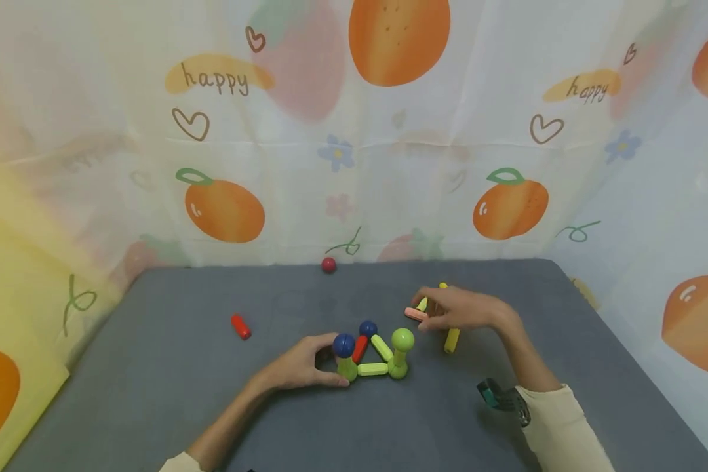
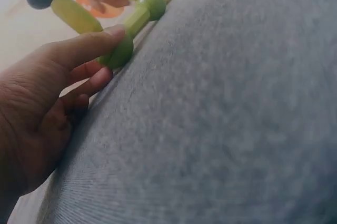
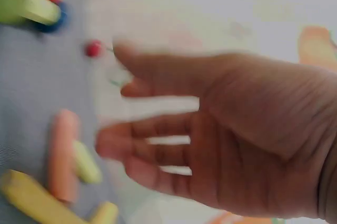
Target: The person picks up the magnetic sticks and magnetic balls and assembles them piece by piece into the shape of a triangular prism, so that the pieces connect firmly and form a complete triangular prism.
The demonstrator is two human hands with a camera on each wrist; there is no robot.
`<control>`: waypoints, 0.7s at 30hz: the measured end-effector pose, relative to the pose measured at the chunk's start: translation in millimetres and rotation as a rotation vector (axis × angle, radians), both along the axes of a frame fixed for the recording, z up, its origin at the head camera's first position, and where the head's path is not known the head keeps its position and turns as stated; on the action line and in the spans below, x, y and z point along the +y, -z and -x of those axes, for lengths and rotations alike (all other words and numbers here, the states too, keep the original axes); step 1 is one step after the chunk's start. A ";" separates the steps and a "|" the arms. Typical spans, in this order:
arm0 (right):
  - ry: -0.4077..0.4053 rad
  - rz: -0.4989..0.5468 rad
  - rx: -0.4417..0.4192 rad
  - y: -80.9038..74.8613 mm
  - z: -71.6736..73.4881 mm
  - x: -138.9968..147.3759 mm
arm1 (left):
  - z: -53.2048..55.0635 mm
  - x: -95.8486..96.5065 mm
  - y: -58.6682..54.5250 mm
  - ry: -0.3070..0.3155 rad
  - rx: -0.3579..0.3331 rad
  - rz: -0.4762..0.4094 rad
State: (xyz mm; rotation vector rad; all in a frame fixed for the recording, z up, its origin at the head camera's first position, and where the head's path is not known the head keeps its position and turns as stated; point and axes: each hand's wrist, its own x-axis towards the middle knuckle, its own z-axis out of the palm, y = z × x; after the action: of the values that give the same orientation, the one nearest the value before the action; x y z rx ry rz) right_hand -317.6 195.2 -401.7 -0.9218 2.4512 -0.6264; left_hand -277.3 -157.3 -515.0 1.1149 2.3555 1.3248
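A frame of coloured sticks and balls stands on the table, with a triangular base. My left hand (image 1: 297, 364) holds its near left corner, thumb and fingers about the green ball (image 2: 120, 54). From that corner a yellow-green stick rises to a blue ball (image 1: 344, 345); the right corner bears an upright stick topped by a light green ball (image 1: 403, 339). Another blue ball (image 1: 368, 329) joins the base's far corner to a red stick (image 1: 360, 349) and a yellow-green stick (image 1: 381, 348). My right hand (image 1: 463, 309) hovers with parted fingers near an orange-pink stick (image 1: 414, 314), holding nothing.
Yellow sticks (image 1: 452, 341) lie beneath and beside the right hand. A red stick (image 1: 240, 326) lies at the left, and a red ball (image 1: 328, 265) sits at the table's far edge. Behind the grey table (image 1: 171, 367) hangs a fruit-printed curtain (image 1: 366, 177).
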 end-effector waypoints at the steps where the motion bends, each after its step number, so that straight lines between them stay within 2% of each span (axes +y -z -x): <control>1: 0.049 -0.003 0.042 -3.6 4.4 6.3 | -1.1 -0.1 2.2 0.002 -0.005 -0.009; 5: 0.199 -0.015 0.185 -7.6 22.3 32.1 | -4.1 1.4 7.1 0.007 -0.018 -0.039; 8: 0.255 -0.047 0.246 0.9 34.2 48.6 | -5.4 2.7 9.1 0.012 -0.022 -0.058; 11: 0.297 -0.119 0.240 14.1 42.3 59.7 | -6.5 3.2 10.4 0.019 -0.019 -0.078; 16: 0.311 -0.199 0.227 37.1 52.5 67.6 | -7.0 2.7 12.0 0.017 -0.006 -0.106; 21: 0.390 -0.254 0.212 44.0 55.7 70.7 | -4.6 3.3 12.8 0.017 0.024 -0.108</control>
State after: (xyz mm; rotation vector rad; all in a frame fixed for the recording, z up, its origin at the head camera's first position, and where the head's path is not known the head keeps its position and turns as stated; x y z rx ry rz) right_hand -373.3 266.0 -445.7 -0.4302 2.8476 -0.3387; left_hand -272.7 -153.9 -527.8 1.1847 2.3106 1.4557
